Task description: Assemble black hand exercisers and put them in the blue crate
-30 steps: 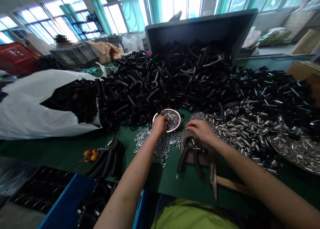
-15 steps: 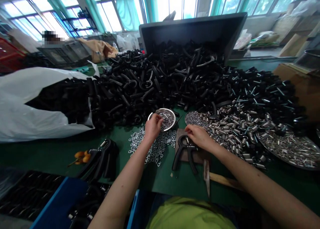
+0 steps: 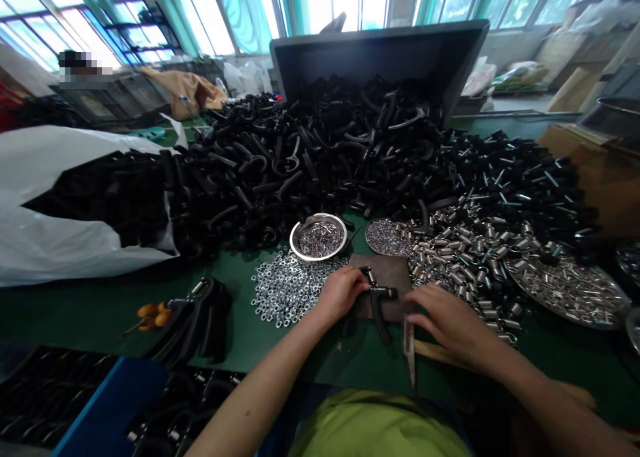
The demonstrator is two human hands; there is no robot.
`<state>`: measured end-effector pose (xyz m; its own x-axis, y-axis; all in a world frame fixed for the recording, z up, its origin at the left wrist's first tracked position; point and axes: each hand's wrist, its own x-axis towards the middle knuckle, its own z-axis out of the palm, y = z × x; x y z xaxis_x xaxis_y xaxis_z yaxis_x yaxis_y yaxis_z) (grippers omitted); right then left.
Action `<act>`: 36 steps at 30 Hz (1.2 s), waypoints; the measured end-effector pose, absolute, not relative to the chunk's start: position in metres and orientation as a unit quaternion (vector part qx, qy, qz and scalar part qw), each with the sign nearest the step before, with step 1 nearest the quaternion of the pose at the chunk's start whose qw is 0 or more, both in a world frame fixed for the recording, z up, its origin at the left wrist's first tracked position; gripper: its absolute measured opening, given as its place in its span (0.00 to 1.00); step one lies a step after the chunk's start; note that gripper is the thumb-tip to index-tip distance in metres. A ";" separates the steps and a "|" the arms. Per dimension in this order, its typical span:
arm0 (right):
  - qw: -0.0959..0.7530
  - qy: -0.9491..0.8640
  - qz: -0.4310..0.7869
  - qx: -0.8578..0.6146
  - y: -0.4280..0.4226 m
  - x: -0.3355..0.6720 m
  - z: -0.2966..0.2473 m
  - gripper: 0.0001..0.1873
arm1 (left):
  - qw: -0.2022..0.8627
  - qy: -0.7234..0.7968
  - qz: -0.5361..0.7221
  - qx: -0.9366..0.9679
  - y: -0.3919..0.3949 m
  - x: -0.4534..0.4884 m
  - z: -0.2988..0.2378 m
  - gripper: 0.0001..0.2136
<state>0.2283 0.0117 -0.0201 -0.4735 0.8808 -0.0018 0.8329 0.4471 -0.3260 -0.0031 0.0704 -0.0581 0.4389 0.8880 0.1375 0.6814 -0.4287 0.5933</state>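
A black hand grip exerciser [image 3: 381, 314] with a coil spring lies on a flat brown metal plate [image 3: 383, 264]. My left hand [image 3: 341, 292] is at its left side, fingertips pinched on its upper part and covering much of the left handle. Whether a small pin is also between those fingers cannot be seen. To the right, my right hand [image 3: 443, 314] hovers over the hammer [image 3: 409, 354], thumb and fingers apart and slightly blurred. The hammer's wooden handle runs rightward beneath that hand.
Behind the plate stand a metal bowl [image 3: 292, 244] of small pins and a dish of tiny parts [image 3: 385, 237]. Loose nuts [image 3: 283, 290] lie left, springs [image 3: 450, 247] right. Black handles [image 3: 300, 150] pile up behind. Finished-looking grips [image 3: 213, 317] and orange fruit [image 3: 147, 316] sit left.
My left hand has left the bowl and come down right to the hand grip exerciser. My right hand has moved from the exerciser down and right, over the hammer.
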 end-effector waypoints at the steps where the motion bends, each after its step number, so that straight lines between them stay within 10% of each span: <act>1: 0.063 -0.839 0.148 -0.519 -0.004 0.239 -0.022 0.08 | 0.219 0.479 0.210 0.824 0.071 -0.002 -0.058 0.03; 6: 0.015 -0.800 0.141 -0.583 -0.054 0.271 -0.048 0.03 | 0.089 0.429 0.140 0.888 0.071 0.004 -0.056 0.04; 15: 0.193 -0.758 0.211 -0.586 -0.003 0.240 -0.002 0.18 | 0.048 0.456 0.178 0.871 0.052 0.003 -0.066 0.10; 22: 0.098 -0.754 0.202 -0.617 0.041 0.201 -0.020 0.17 | 0.110 0.479 0.228 0.840 0.037 -0.002 -0.070 0.10; 36: 0.184 -0.766 0.174 -0.591 -0.016 0.208 -0.014 0.18 | 0.231 0.555 0.278 0.749 0.026 -0.007 -0.071 0.20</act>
